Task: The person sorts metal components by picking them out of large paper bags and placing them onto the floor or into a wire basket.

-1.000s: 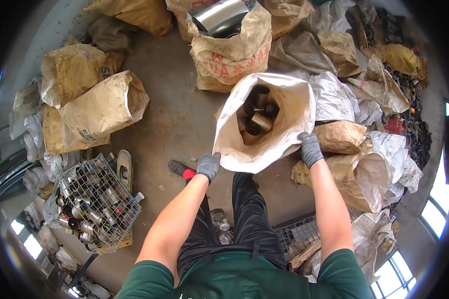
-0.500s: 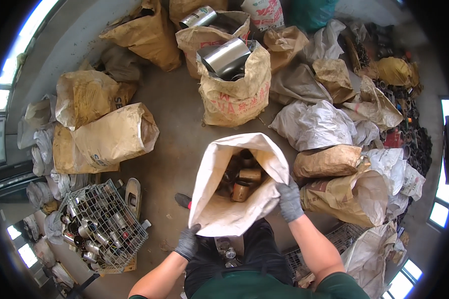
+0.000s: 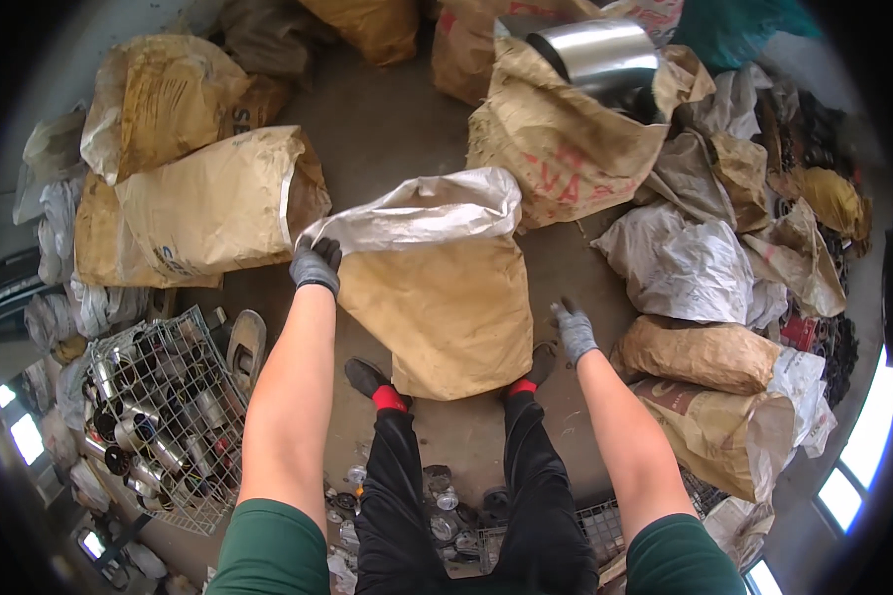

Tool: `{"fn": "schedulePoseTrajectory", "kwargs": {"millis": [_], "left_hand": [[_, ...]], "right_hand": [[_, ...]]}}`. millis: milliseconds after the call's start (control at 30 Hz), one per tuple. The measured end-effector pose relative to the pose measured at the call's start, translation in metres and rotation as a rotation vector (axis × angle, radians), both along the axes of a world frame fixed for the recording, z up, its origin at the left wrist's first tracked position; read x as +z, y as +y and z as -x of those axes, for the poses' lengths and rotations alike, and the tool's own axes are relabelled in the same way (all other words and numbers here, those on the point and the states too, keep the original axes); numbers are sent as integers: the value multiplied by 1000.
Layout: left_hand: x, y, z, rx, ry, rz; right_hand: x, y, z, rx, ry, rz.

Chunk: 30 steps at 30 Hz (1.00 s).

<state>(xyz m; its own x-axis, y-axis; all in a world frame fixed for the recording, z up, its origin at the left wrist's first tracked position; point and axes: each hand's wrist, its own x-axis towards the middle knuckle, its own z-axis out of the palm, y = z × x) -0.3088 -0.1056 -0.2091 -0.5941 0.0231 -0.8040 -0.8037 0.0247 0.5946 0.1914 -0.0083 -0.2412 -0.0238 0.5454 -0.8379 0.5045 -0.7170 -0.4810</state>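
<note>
Left hand in a dark grey glove: fingers clenched on the left corner of the rim of a plain tan sack with a crumpled whitish lining. Right hand in a dark grey glove: released, fingers apart, nothing in them, out to the right of that sack and clear of it.

Sack position: in front of the person, bottom end between two dark shoes, mouth tipped away toward the far side. Base is probably on the floor, but hard to confirm from overhead. Contents hidden from this angle. Its near face shows plain tan.

Writing: large red printed characters on the tan woven sack just beyond; a shiny silver metal cylinder lies across its mouth. Dark lettering on the long tan paper sack lying at left, and more on the stained yellowish-brown sack behind it. Darker print on the brown paper sack at right.

Also around: a grey wire-mesh basket of metal parts at lower left, a crumpled white plastic sack at right.
</note>
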Motion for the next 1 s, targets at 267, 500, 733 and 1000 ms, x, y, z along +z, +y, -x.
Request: {"fn": "schedulePoseTrajectory", "kwargs": {"millis": [267, 500, 733, 1000], "left_hand": [[-90, -130, -94, -581, 1070, 487], [-265, -328, -259, -1076, 97, 600], [-351, -353, -284, -852, -95, 78], [-234, -306, -261, -869, -120, 467]], "right_hand": [[-129, -116, -114, -201, -453, 324], [-258, -157, -203, -371, -88, 545], [-306, -149, -204, 41, 120, 60], [-177, -116, -111, -15, -5, 53]]}}
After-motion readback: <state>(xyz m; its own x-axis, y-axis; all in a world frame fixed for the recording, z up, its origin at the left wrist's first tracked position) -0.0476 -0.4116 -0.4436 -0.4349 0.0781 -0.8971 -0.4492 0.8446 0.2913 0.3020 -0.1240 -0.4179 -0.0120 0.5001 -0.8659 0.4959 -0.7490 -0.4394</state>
